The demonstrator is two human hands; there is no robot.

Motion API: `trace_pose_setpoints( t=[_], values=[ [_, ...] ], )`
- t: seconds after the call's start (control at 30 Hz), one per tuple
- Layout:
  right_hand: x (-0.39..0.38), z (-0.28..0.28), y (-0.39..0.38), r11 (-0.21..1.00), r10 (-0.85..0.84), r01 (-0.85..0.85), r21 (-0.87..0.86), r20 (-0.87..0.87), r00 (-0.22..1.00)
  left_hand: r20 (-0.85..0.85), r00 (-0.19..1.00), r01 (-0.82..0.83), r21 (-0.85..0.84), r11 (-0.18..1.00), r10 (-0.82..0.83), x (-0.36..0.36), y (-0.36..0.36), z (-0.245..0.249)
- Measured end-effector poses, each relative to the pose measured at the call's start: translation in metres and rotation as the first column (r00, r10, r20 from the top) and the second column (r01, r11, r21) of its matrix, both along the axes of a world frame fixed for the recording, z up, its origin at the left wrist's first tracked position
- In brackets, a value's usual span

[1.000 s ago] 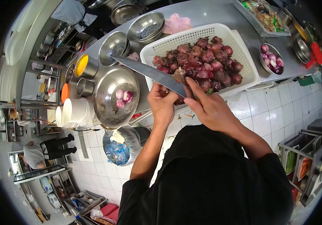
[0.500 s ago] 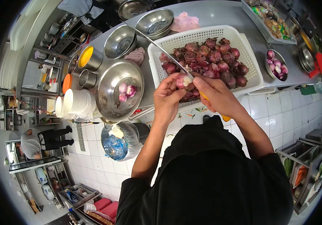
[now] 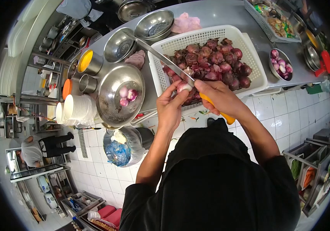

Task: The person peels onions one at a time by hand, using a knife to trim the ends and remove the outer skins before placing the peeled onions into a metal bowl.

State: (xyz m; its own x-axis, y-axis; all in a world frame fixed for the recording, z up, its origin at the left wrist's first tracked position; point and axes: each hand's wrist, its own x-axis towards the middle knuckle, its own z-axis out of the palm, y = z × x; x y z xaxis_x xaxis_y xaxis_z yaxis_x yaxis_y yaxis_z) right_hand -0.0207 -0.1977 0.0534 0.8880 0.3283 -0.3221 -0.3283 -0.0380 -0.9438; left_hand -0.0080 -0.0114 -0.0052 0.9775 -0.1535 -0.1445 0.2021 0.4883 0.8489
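Note:
My left hand (image 3: 170, 106) is closed around a partly peeled red onion (image 3: 184, 86), with pale flesh showing. A long knife (image 3: 165, 60) with a yellow handle (image 3: 227, 117) is in my right hand (image 3: 220, 98); its blade points up and left, and its heel lies against the onion. Both hands are over the near edge of a white perforated crate (image 3: 258, 82) heaped with unpeeled red onions (image 3: 216, 57). Left of the crate, a steel colander (image 3: 109, 82) holds a few peeled onions (image 3: 128, 96).
A steel bowl (image 3: 271, 52) of peeled onions stands to the right. Steel bowls (image 3: 115, 42) and pink cloths (image 3: 186, 23) lie beyond the crate. A lined bin (image 3: 134, 148) stands below the colander. Stacked white tubs (image 3: 74, 107) are at left. A person (image 3: 34, 151) works farther left.
The knife blade has turned to show its broad side, and my right hand has rolled with the handle. The onion in my left hand has been turned and sits slightly lower.

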Motion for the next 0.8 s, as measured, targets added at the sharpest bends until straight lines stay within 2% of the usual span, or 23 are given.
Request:
trace_pose_setpoints(
  t=[0.1, 0.2, 0.33, 0.37, 0.47, 0.57, 0.67, 0.8],
  values=[
    [-0.002, 0.004, 0.001, 1.0, -0.004, 0.004, -0.002, -0.028, 1.0, 0.042, 0.999, -0.005, -0.038, 0.999, 0.007, -0.004, 0.006, -0.004],
    [0.008, -0.007, -0.013, 0.983, -0.183, 0.182, -0.033, -0.025, 0.983, 0.088, 0.996, -0.013, -0.066, 0.998, 0.019, -0.009, 0.019, 0.009],
    [0.013, -0.006, -0.013, 0.984, -0.153, 0.149, -0.101, -0.027, 0.988, 0.07, 0.997, 0.029, -0.194, 0.981, -0.016, -0.005, 0.017, 0.028],
    [0.014, -0.005, -0.01, 0.975, -0.149, 0.145, -0.168, -0.014, 0.989, 0.078, 0.997, 0.029, -0.212, 0.977, -0.012, -0.002, 0.016, 0.029],
    [0.015, -0.012, -0.007, 0.988, -0.13, 0.136, -0.078, 0.076, 0.989, 0.085, 0.996, 0.02, -0.251, 0.968, 0.002, 0.002, 0.013, 0.027],
    [0.018, -0.001, -0.008, 0.974, -0.163, 0.151, -0.167, -0.057, 0.985, 0.069, 0.997, -0.017, -0.264, 0.964, 0.037, 0.001, 0.012, 0.024],
    [0.014, 0.006, -0.003, 0.958, -0.249, 0.249, -0.143, 0.017, 0.968, 0.051, 0.996, -0.058, -0.289, 0.956, 0.076, 0.003, 0.007, 0.021],
    [-0.002, 0.008, 0.011, 0.974, -0.225, 0.226, 0.003, 0.105, 0.969, 0.052, 0.986, -0.13, -0.334, 0.934, 0.156, 0.005, -0.006, 0.015]
  ],
)
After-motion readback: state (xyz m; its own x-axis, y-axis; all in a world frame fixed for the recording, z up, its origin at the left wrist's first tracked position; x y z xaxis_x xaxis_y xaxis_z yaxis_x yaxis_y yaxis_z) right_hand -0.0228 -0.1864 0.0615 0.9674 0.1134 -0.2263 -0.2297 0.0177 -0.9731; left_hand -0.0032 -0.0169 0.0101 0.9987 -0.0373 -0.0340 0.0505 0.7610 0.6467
